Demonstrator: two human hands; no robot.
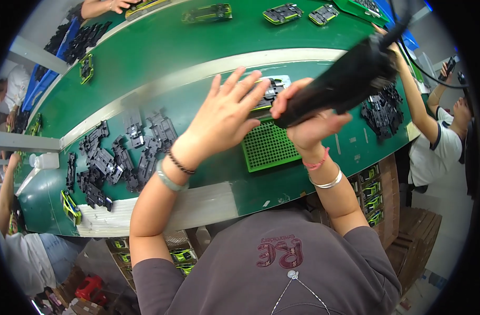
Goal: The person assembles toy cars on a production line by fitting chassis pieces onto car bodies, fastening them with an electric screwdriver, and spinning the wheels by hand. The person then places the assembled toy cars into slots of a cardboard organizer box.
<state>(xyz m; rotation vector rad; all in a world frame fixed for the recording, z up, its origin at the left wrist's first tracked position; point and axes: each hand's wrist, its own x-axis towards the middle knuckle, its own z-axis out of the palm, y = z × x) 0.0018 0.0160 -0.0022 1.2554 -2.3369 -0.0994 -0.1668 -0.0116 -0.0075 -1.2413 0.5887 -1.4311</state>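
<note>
My right hand (312, 130) is wrapped around a black electric screwdriver (345, 79), blurred by motion, tilted with its cord end up to the right. My left hand (221, 115) has its fingers spread and holds nothing visible. Just past its fingertips lies a toy car chassis (274, 88), black and silver with a yellow-green edge, partly covered by both hands. Below the hands sits a bright green perforated tray (249, 163) with rows of small holes. The screwdriver's tip end is hidden or cannot be made out.
Black plastic chassis parts (101, 160) lie heaped on the left, with another pile (382, 113) on the right. A yellow-green toy car body (70, 208) rests at the left front edge. Toy cars (283, 13) sit on the green belt (161, 50) beyond. Co-workers' arms (416, 97) flank the table.
</note>
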